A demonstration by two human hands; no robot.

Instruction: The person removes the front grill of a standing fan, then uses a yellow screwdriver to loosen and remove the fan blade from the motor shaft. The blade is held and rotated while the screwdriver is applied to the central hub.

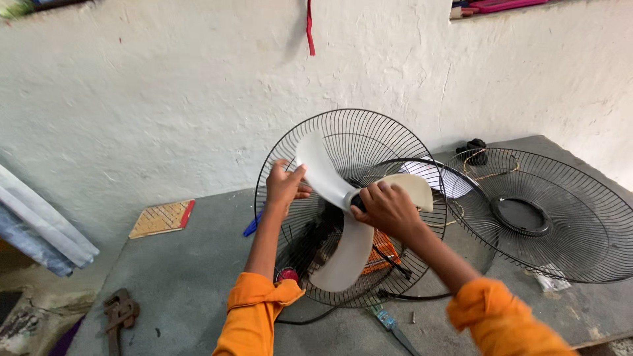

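Grey bench [198, 264] — both hands, left [285, 186] and right [389, 207], closed around white fan blade [330, 191].

Soft, even daylight is filling the scene, and no hard beam is showing anywhere. The rough whitewashed plaster wall [165, 99] is glowing brightest and is nearing washout at the upper right. Faint, diffuse shadows are lying on the grey concrete slab [198, 264] under the black round wire fan guard [395, 142]. The translucent white plastic fan blade [323, 175] is smearing slightly with motion, while the left hand [283, 186] and right hand [389, 207] are staying fairly sharp. The lower left corner is falling into dimness. Straight lines are bowing near the edges, showing wide-angle distortion, and the orange sleeves [254, 316] at the bottom are looking stretched.
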